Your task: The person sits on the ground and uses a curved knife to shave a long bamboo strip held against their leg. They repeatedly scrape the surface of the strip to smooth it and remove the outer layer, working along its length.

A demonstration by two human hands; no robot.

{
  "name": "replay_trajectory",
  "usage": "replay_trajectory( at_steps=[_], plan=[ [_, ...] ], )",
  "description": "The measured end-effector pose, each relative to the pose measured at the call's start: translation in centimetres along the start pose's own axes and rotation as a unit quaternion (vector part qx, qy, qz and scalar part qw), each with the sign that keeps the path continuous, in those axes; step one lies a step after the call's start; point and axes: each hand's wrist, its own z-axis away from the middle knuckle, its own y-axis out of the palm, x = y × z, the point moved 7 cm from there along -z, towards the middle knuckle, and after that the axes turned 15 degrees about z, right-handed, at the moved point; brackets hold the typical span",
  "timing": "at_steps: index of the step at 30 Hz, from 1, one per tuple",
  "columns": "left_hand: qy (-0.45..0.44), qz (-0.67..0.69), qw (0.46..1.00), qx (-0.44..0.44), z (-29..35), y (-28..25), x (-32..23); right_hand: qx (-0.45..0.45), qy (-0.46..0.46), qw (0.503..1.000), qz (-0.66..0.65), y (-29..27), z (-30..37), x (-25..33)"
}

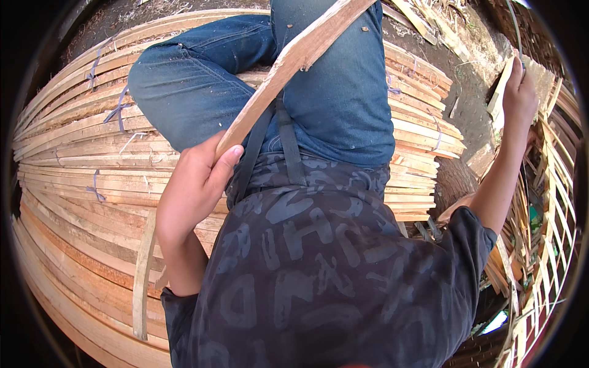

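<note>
My left hand [195, 179] is closed around the lower end of a long flat wooden slat [294, 58], which slants up and to the right across my blue jeans [331, 92]. My right hand [520, 89] is stretched out to the far right, fingers closed on the top of a short pale wooden strip [500, 98] beside a woven lattice of thin strips [552, 202]. I sit on a wide stack of bundled wooden slats [80, 165]. My dark patterned shirt [319, 276] hides what lies under me.
The slat bundles are tied with thin blue strings [118, 110]. One loose slat [143, 270] lies across the stack at lower left. Bare dark ground [469, 92] shows between the stack and the lattice, with scrap strips [429, 24] at the top.
</note>
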Motion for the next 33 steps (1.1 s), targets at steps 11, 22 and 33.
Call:
replay_trajectory(
  at_steps=[11, 22, 33],
  plan=[
    [0.016, -0.099, 0.995, -0.005, -1.9, 0.4, -1.0, 0.139, -0.075, 0.909, -0.385, 0.5, 11.2, 16.4],
    [-0.004, -0.14, 0.989, -0.044, -2.2, 1.4, -0.6, 0.142, -0.162, 0.922, -0.322, -3.0, 12.6, 19.0],
    [0.023, -0.113, 0.992, -0.044, -2.0, 1.4, -0.9, 0.048, -0.262, 0.948, -0.175, -2.8, 11.0, 18.9]
  ],
)
